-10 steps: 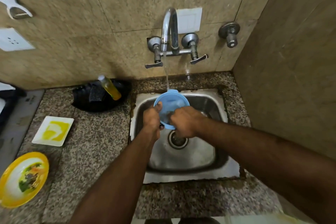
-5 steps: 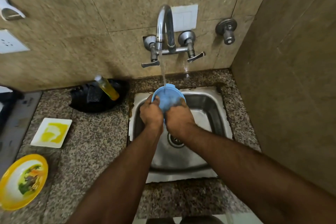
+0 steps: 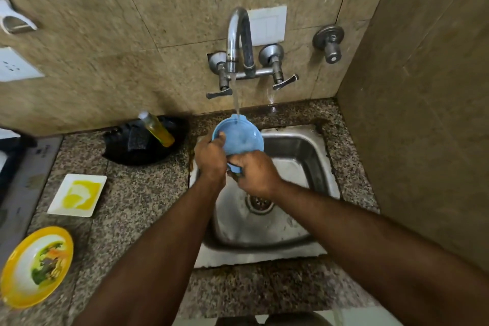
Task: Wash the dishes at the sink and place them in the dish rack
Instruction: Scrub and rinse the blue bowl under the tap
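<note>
A round light-blue dish (image 3: 239, 136) is tilted under the running stream from the chrome tap (image 3: 238, 42), above the back left of the steel sink (image 3: 304, 156). My left hand (image 3: 210, 157) grips its left rim, thumb over the edge. My right hand (image 3: 254, 172) is curled round its lower rim from the right. Water lands on the dish's upper part. No dish rack is in view.
On the granite counter to the left lie a square white plate with yellow residue (image 3: 78, 194), a yellow-rimmed soiled bowl (image 3: 35, 266), and a black tray (image 3: 137, 148) holding a sponge and a yellow soap bottle (image 3: 157, 128). A tiled wall stands close on the right.
The dish has tipped and shifted slightly left under the stream. My right hand slid from the dish's face down to its lower rim. Both hands stay on it.
</note>
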`<state>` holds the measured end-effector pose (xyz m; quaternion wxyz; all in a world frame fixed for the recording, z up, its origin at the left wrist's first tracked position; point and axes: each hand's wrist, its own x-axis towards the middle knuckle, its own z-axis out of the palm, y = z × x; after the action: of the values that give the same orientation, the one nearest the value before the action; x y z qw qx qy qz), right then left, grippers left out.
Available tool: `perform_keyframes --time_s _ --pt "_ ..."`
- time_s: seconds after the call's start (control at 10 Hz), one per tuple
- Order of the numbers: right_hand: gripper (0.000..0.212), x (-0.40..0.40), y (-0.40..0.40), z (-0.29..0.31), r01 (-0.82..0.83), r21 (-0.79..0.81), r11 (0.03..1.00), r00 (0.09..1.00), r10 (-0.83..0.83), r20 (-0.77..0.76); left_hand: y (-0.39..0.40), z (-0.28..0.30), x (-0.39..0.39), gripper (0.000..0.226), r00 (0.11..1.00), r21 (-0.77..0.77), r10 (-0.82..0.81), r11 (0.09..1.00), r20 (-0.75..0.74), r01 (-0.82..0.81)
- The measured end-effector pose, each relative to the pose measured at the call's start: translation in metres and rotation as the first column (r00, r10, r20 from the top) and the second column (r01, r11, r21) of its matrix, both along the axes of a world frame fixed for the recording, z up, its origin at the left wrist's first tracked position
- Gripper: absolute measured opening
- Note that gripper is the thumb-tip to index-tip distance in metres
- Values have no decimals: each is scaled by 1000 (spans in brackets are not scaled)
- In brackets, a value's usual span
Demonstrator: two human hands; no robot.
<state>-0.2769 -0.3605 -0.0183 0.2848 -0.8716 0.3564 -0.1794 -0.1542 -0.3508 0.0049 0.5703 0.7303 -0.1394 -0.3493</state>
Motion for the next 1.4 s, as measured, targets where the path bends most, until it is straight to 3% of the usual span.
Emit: perform_keyframes --time_s 0.1,0.2,0.3,0.4,0.5,0.6,0.8,0.9,1.0,1.1,1.2,1.3,1.4 --pt "25 -28 -33 7 -246 -294 924 961 192 -200 2 4 -2 11 997 114 25 993 -75 -16" --pt "48 -43 -68 16 -577 -453 680 811 410 -417 1 6 -13 16 993 192 -115 974 -30 119" --pt "64 -56 -98 27 -778 -375 503 621 529 -578 3 14 -18 16 975 246 -207 944 -81 221" --pt "63 -61 -112 25 -700 -465 542 714 534 -453 2 17 -18 15 976 205 -151 962 -159 182" --pt "57 -54 -93 -5 -441 -586 680 894 393 -216 3 12 -20 9 979 120 -20 992 -204 45" --pt "57 -50 -54 -35 -266 -525 809 949 316 7 12 0 -18 16 979 75 -7 997 -204 23" --pt "38 -43 -4 -49 8 -286 958 988 36 148 19 -16 -16 23 987 70 -4 997 -158 15" --pt "36 -22 11 -44 206 -169 964 968 -175 181 15 -8 -19 22 990 84 38 996 -132 -27" --pt "37 -13 11 -43 248 -240 939 960 -205 188 11 -5 -14 22 994 107 11 994 -107 1" --pt "39 -30 -16 -46 -121 -482 868 988 151 23 10 -4 0 8 990 236 -140 962 1 136" --pt "46 -52 -64 -27 -535 -547 644 834 505 -221 9 1 9 3 976 291 -212 932 -49 218" --pt "36 -54 -101 1 -780 -395 486 624 553 -552 4 15 21 9 906 383 -417 827 -76 413" --pt "38 -46 -115 14 -864 -367 344 489 406 -772 -2 17 30 8 840 432 -528 733 -124 525"
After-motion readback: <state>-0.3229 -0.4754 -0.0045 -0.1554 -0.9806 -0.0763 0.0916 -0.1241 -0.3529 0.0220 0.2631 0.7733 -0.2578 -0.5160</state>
